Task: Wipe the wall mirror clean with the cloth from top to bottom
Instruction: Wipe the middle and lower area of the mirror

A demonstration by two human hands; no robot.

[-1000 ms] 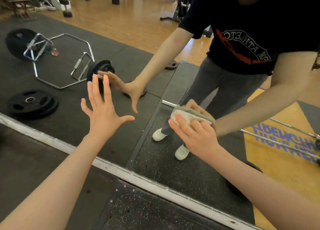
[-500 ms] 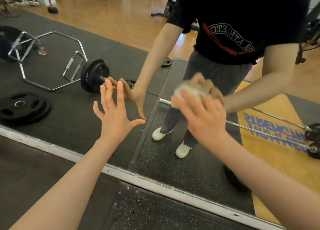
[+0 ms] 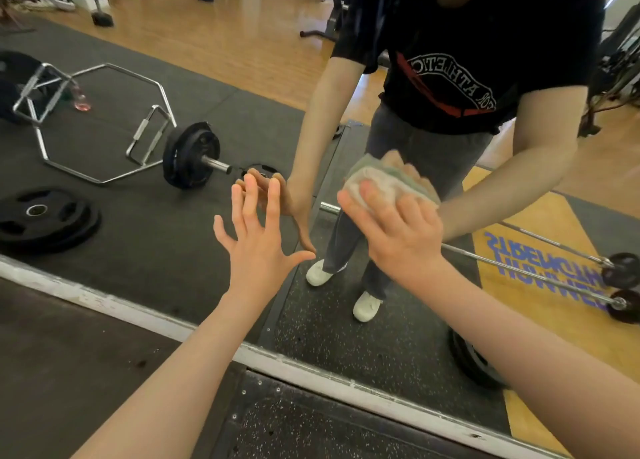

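Right hand (image 3: 398, 233) gripping a wadded pale green-and-white cloth (image 3: 381, 181), pressed to the framed wall mirror (image 3: 156, 223). At nine o'clock of it, left hand (image 3: 259, 247) open, fingers spread against the glass.

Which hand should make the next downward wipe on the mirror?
Right. The right hand already presses the cloth against the mirror; the left hand is spread flat on the glass, holding nothing.
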